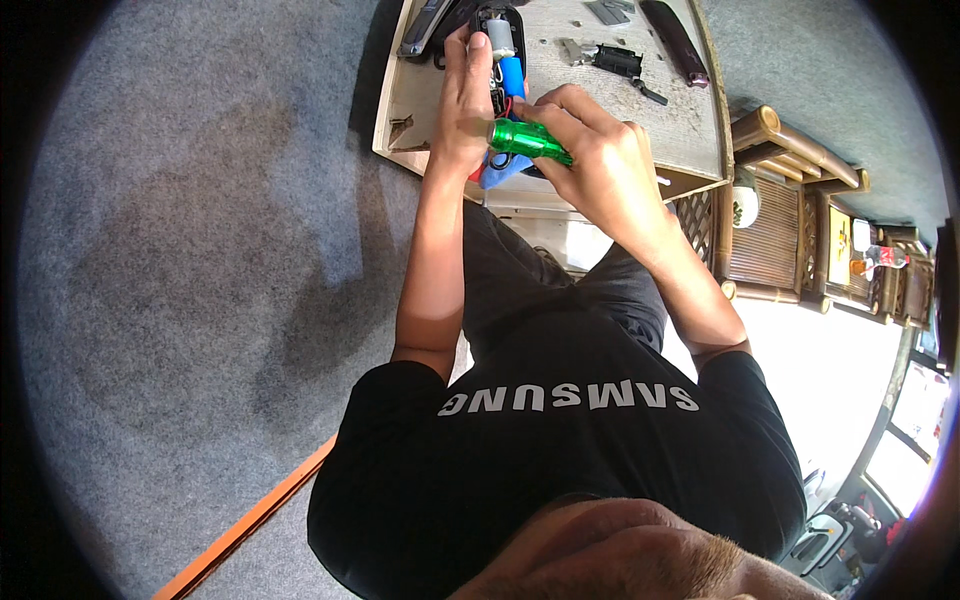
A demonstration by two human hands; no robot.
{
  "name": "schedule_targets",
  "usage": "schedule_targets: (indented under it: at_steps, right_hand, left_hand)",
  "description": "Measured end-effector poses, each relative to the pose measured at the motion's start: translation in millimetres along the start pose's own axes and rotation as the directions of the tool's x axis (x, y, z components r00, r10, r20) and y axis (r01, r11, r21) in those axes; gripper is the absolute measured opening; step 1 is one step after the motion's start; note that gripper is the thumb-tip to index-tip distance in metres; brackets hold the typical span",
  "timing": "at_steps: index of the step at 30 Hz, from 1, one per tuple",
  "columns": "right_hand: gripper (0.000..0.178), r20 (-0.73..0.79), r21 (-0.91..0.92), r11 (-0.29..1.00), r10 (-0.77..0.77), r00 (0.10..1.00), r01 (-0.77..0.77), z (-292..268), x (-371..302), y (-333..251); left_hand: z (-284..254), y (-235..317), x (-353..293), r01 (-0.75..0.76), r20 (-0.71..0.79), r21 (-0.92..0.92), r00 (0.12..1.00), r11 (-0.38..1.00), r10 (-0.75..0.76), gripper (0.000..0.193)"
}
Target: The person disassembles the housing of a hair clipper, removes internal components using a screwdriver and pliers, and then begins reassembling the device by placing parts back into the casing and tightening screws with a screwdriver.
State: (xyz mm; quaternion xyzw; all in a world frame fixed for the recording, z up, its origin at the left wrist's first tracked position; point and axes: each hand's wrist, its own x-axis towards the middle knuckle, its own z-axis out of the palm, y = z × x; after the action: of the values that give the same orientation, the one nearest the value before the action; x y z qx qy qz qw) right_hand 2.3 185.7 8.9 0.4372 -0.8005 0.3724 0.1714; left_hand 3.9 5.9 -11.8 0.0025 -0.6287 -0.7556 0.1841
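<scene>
My left hand point(465, 110) is closed along the side of an opened handheld electric device point(514, 25), perhaps a hair clipper. Inside its black shell sit a silver motor point(500, 38), a blue cylindrical battery point(512, 76) and thin red wires point(507, 106). My right hand point(598, 160) grips a shiny green handle point(525, 140), which looks like a screwdriver's. Its shaft is hidden, and its fingertips meet the lower end of the device. Beneath both hands shows a blue piece point(506, 172), possibly cloth, with a bit of red beside it.
On the worn wooden table point(560, 110) lie a black mechanical part point(618, 61), a dark maroon casing point(675, 42), flat grey pieces point(608, 11) and small debris. Another dark device point(427, 27) lies at the far left corner. Bamboo furniture point(775, 230) stands to the right.
</scene>
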Motion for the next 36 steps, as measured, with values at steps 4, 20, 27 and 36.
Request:
schedule_targets:
  at_steps: [4,20,27,36]
  right_hand:
    - [0.032,0.024,0.038,0.999,-0.006,1.000,0.005,-4.5,5.5,3.6]
    - [0.044,0.038,0.418,0.822,0.411,0.911,-0.388,12.7,30.4,23.5]
    - [0.043,0.220,0.684,0.582,0.410,0.885,-0.440,23.7,32.2,36.6]
    - [0.045,0.205,0.650,0.619,0.416,0.886,-0.440,22.1,31.9,32.7]
  left_hand:
    - [3.0,4.5,-1.4,-0.004,-0.007,0.107,1.000,0.994,0.005,0.044]
    - [-1.0,17.7,-6.7,0.076,0.103,0.012,0.992,0.997,-0.077,0.046]
    - [-5.8,10.7,-8.2,0.010,0.155,0.032,0.988,0.999,-0.015,0.048]
    - [-4.6,15.4,-7.4,0.016,0.187,0.011,0.982,1.000,-0.018,0.053]
